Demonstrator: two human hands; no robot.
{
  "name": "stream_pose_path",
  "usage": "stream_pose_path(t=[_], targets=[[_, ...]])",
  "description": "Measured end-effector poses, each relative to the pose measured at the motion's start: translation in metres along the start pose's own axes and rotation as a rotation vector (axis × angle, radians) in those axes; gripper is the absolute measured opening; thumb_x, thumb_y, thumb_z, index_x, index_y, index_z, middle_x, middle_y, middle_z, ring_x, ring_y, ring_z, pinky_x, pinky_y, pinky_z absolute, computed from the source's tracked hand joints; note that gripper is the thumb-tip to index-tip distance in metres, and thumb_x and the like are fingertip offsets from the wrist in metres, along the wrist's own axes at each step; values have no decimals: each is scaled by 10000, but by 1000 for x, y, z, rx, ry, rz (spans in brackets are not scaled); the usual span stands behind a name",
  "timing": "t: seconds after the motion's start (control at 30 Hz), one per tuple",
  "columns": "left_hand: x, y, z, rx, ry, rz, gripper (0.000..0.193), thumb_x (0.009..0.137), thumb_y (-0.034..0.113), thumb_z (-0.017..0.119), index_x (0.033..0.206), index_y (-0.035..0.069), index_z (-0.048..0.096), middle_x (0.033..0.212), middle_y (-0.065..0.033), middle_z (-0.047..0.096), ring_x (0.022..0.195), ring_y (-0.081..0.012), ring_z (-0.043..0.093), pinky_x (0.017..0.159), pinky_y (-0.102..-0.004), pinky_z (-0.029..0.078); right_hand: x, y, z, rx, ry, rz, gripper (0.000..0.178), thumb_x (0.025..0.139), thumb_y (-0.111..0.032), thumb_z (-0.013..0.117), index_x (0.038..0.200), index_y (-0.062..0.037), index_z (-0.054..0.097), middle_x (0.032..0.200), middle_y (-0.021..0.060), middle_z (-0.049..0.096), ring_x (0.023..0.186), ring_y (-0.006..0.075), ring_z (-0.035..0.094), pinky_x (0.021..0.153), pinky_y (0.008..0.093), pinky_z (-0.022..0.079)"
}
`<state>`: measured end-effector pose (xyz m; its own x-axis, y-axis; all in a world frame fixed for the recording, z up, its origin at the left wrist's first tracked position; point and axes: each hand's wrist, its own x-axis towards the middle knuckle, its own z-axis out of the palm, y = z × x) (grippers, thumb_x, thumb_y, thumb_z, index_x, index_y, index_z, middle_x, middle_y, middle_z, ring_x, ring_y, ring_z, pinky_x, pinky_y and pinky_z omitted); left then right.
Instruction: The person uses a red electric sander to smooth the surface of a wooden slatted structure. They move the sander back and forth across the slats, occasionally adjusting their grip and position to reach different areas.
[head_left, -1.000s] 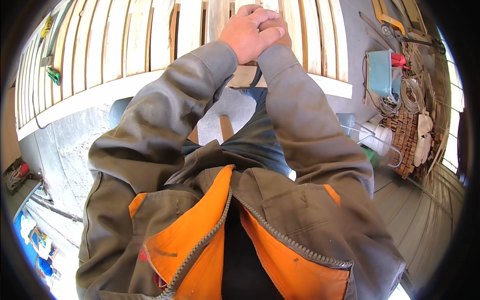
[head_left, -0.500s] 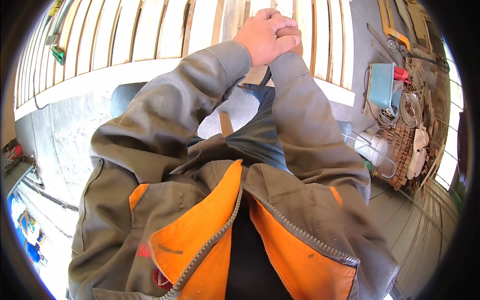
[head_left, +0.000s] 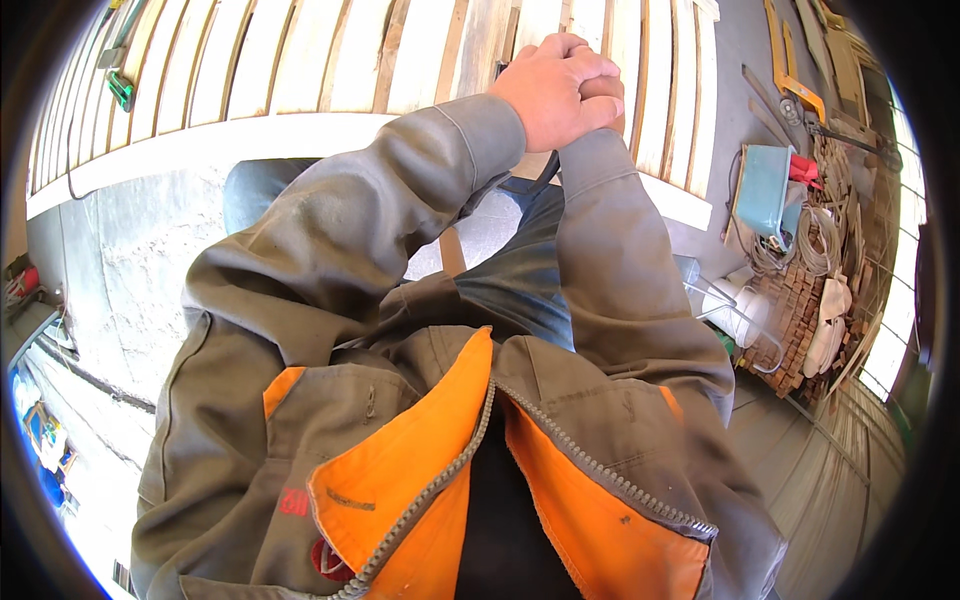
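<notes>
My left hand lies over my right hand on top of a row of pale wooden slats. The left fingers are bent and closed. Only a sliver of the right hand shows; its fingers are hidden. A small black part peeks out beside the left hand, and a black cord or strap hangs below the wrists. Whatever is beneath the hands cannot be made out.
A green-handled clamp sits at the far left of the slats, whose pale front rail faces me. On the right are a blue bin, an orange-framed saw, coiled rope, a white bucket and stacked wood offcuts.
Both hands, still together, appear slightly farther right and nearer in the picture; the slats have shifted a similar way. The small black part beside the left hand now shows.
</notes>
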<state>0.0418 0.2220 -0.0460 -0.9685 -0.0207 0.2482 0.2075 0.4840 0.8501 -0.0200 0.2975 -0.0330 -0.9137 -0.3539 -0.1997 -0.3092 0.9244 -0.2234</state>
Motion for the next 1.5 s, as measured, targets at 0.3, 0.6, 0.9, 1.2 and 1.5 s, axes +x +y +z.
stream_pose_path(t=[0.3,0.6,0.9,1.2,1.5], targets=[[27,-17,-5,-58,3,-11,507,997,444,717,1435,191,696,1560,-222,502,1395,-394,562,1177,-450,485,1,-3,1,9,10,5,401,894,-329,783,1253,-163,713,1334,131,652,1247,317,638,958,436,626],[17,-18,-9,-81,-29,5,486,1003,425,709,1434,200,697,1590,-267,468,1431,-424,532,1195,-480,464,1,-5,3,20,31,15,388,904,-332,771,1249,-163,714,1336,130,642,1260,319,620,947,438,630],[7,-23,-6,-147,-3,-9,547,965,510,705,1430,222,707,1529,-233,545,1413,-431,525,1209,-483,439,-18,-12,-5,26,116,123,376,915,-335,759,1246,-162,716,1337,130,631,1273,321,601,936,441,634],[3,-20,-12,-148,-4,20,510,957,395,755,1420,186,707,1568,-246,472,1399,-427,540,1184,-468,474,-4,11,21,180,114,73,387,949,-357,726,1291,-179,687,1350,137,604,1279,330,584,940,450,633],[-7,-7,-18,-140,-43,-36,505,985,341,707,1450,148,672,1596,-243,441,1517,-396,426,1260,-472,374,-29,-4,3,145,125,92,419,936,-369,745,1302,-173,687,1360,119,604,1300,313,579,950,408,630]])
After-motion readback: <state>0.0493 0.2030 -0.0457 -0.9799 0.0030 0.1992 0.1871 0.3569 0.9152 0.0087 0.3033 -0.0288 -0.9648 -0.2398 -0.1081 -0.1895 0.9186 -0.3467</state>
